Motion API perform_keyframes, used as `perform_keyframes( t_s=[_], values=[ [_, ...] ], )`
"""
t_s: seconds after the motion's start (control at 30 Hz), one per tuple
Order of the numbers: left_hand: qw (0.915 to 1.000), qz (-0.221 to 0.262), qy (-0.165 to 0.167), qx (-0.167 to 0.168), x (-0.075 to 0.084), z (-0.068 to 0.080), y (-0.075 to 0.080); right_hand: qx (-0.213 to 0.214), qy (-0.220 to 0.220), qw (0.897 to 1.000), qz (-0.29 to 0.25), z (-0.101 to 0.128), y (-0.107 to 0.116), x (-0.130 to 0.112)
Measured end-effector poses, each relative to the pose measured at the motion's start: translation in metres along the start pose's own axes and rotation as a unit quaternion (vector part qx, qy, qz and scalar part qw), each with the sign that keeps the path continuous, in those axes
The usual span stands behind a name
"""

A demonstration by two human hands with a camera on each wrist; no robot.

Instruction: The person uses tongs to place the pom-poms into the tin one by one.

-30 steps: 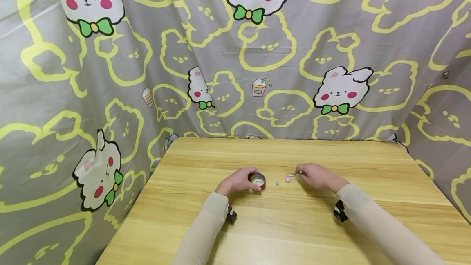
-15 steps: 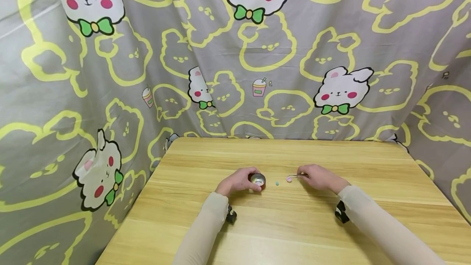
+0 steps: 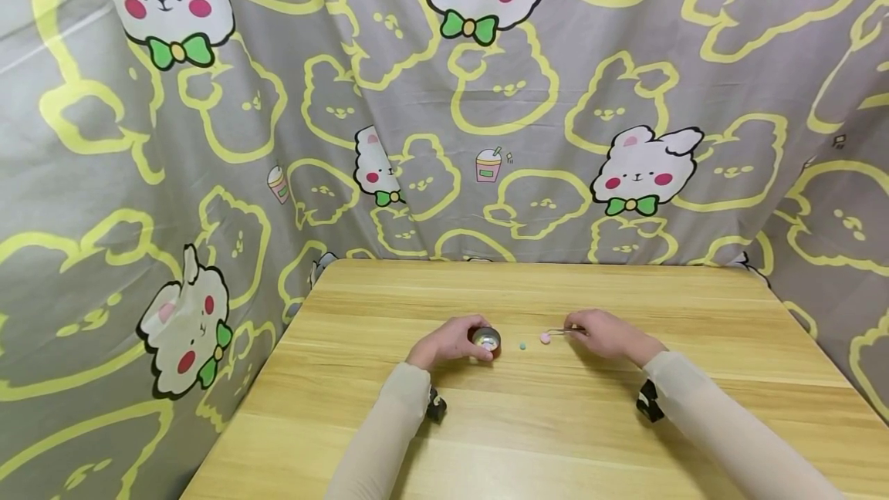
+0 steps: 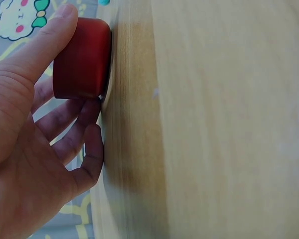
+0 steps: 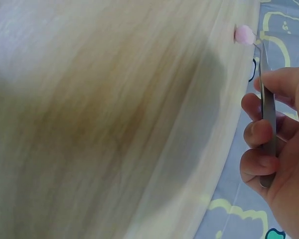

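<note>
The big cloth with bunnies hangs behind and beside everything, like a wall. In front of it is my wooden table, and both my arms lie on it so my hands stay steady for small work.

My left hand curls round a little red pot. I hold it by its sides so it will not slide. From above it looks shiny inside, and I cannot tell what is in it.

My right hand pinches a pair of thin metal tweezers. I hold them low and flat, with the tips pointing toward my other hand. The tips are right at a tiny pink ball that is down by the table top. I cannot tell if the tips have closed on it.

Between the pink ball and the pot lies a tiny blue-green ball, all by itself. It sits right on the straight path from the tweezers to the pot. Nothing else is in the way.
</note>
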State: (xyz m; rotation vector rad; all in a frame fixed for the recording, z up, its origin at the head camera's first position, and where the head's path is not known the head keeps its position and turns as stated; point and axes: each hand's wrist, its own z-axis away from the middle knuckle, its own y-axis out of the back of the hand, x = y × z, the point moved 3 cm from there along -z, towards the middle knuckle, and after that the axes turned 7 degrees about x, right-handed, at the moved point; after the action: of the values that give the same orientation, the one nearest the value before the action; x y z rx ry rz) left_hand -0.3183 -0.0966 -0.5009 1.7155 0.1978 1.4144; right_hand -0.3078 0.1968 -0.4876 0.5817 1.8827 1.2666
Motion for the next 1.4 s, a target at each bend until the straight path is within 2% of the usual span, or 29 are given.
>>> perform_keyframes(
  t_s=[0.2, 0.53, 0.93, 1.4],
  values=[
    [1.0000, -0.001, -0.002, 0.001, -0.0001, 0.0005, 0.0003, 0.005, 0.007, 1.000, -0.006, 0.0014, -0.0020, 0.0031],
    [1.0000, 0.002, -0.001, 0.003, 0.0026, 0.0009, 0.0010, 0.020, 0.036, 0.999, 0.022, 0.0017, -0.0029, 0.0004],
    [1.0000, -0.002, -0.003, 0.003, 0.0012, 0.0008, -0.0003, 0.011, 0.052, 0.998, 0.023, -0.0019, -0.0033, -0.0047],
    [1.0000, 0.003, -0.002, 0.007, 0.0012, 0.0017, -0.0002, 0.024, 0.066, 0.997, 0.010, -0.0032, -0.0082, -0.0029]
  ],
)
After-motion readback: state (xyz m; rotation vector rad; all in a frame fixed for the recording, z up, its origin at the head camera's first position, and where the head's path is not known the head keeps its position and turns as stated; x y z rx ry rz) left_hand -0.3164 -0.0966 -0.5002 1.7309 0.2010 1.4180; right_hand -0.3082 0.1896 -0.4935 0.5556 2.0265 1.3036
